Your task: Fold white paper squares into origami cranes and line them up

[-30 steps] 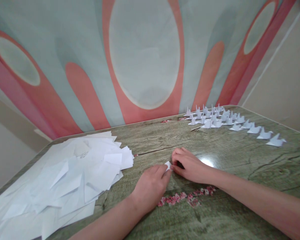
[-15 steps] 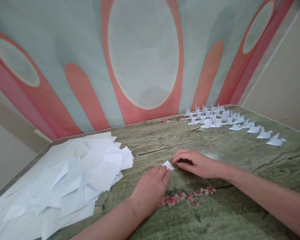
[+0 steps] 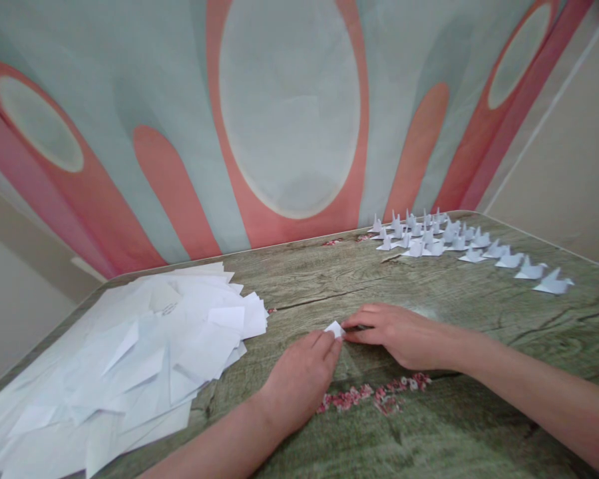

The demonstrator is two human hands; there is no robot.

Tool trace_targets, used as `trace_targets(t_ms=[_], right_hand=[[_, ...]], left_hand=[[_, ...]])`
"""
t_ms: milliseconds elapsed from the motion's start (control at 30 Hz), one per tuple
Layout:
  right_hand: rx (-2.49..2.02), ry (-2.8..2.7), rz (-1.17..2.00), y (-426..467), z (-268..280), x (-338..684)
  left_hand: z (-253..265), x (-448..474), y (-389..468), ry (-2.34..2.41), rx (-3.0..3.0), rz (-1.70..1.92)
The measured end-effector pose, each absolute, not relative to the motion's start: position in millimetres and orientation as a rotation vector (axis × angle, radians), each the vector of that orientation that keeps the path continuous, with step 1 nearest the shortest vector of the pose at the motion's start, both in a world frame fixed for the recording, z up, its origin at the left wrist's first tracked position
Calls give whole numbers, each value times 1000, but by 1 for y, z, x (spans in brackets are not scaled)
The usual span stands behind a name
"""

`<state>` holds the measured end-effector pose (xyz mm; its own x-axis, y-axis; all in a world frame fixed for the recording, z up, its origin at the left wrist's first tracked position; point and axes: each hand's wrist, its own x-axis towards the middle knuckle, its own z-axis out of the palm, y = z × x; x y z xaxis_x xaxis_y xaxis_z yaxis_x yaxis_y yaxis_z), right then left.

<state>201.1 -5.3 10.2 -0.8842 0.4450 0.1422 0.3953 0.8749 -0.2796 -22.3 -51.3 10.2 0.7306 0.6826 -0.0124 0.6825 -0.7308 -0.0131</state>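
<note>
A small folded piece of white paper (image 3: 335, 328) lies on the table in front of me, its pointed top showing. My left hand (image 3: 307, 366) is closed over its lower left part, fingers pressed together on it and covering some of it. At the paper's right corner, the fingertips and thumb of my right hand (image 3: 397, 332) pinch the edge. The exact folds are too small to make out.
A wide heap of loose white paper sheets (image 3: 124, 366) covers the table's left side. Several rows of folded paper cranes (image 3: 472, 255) stand at the back right. The wood-patterned table (image 3: 299, 276) bears printed pink flowers (image 3: 349, 397). Behind it hangs a patterned backdrop (image 3: 289, 100).
My right hand has come down and slightly left, and its fingertips have closed on the right corner of the folded paper. The left hand stays on the paper. The view has shifted slightly.
</note>
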Motion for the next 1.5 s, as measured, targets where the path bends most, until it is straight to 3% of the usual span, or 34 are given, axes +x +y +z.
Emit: trace_targets(t_ms=[433,867,1500], right_hand=[[-724,-2877,237,-10,9,196],[-723,-2856,255,-8,9,197],[-815,-2369,631,-3,-20,182]], left_hand=[[7,-23,-49,-1270,-2909,-106],[22,-20,-52,-1295,-2869,58],[14,-22,-57,-1168,-2909,70]])
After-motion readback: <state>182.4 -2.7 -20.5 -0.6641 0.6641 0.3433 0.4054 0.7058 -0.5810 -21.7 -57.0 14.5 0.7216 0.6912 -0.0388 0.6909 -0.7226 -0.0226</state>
